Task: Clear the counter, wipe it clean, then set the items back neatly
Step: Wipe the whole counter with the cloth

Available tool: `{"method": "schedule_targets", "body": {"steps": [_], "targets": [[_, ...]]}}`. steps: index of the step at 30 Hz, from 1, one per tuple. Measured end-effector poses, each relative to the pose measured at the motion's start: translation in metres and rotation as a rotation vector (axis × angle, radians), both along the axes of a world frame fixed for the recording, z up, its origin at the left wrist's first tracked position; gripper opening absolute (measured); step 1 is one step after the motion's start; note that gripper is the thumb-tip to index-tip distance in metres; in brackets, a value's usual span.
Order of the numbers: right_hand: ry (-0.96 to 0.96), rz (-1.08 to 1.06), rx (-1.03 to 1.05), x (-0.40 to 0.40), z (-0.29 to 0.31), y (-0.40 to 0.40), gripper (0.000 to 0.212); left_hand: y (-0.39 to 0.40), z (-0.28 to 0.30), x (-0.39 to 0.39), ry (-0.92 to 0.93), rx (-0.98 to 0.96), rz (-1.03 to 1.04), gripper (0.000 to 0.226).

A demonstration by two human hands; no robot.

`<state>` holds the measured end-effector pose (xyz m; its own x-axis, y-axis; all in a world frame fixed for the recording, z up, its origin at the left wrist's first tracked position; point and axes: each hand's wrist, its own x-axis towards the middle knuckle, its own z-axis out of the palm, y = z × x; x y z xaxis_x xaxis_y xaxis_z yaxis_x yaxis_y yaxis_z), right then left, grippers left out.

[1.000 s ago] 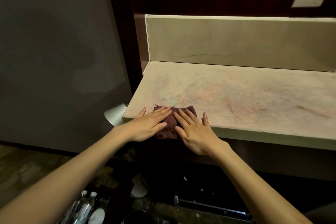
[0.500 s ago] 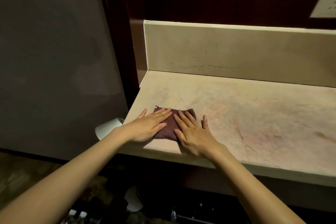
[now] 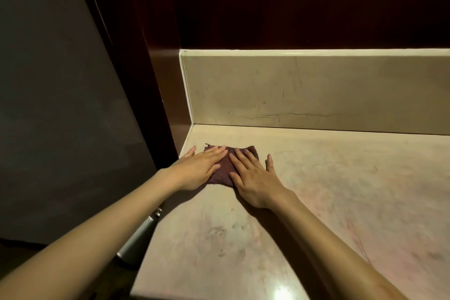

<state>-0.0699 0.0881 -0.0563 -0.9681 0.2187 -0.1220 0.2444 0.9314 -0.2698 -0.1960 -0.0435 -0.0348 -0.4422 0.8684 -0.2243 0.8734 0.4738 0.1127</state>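
My left hand (image 3: 194,170) and right hand (image 3: 253,178) pressed flat — fingers straight, nothing grasped — on the maroon cloth (image 3: 225,168), near the marble counter's (image 3: 341,190) left end, before its backsplash (image 3: 316,90)

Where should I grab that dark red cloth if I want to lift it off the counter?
Probably the near edge of the cloth, bare between the left hand and right hand. It lies flat on the counter, so come from above on your own side and pinch that edge with your fingers.

A dark maroon cloth (image 3: 225,165) lies on a cream marble worktop (image 3: 341,190) veined faintly pink; reddish-brown wood panelling (image 3: 292,2) behind.
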Motion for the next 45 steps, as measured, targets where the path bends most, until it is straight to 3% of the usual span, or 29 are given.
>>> {"method": "schedule_targets", "body": {"steps": [13,17,23,28,45], "targets": [[0.007,-0.002,0.017,-0.082,-0.001,0.035,0.055,0.060,0.019,-0.058,0.248,-0.117,0.040,0.056],[0.010,0.002,0.003,-0.096,-0.002,0.038,0.055,0.069,0.022,-0.069,0.178,0.016,0.064,0.042],[0.011,0.025,-0.008,-0.098,-0.002,0.041,0.056,0.050,0.008,-0.070,-0.004,0.387,0.099,0.042],[-0.019,0.070,0.020,-0.095,0.001,0.046,0.056,0.036,-0.016,-0.061,-0.151,0.311,0.120,0.049],[-0.017,0.176,-0.015,-0.045,0.003,-0.002,0.055,-0.037,-0.018,-0.024,-0.159,0.197,0.035,0.053]]}}
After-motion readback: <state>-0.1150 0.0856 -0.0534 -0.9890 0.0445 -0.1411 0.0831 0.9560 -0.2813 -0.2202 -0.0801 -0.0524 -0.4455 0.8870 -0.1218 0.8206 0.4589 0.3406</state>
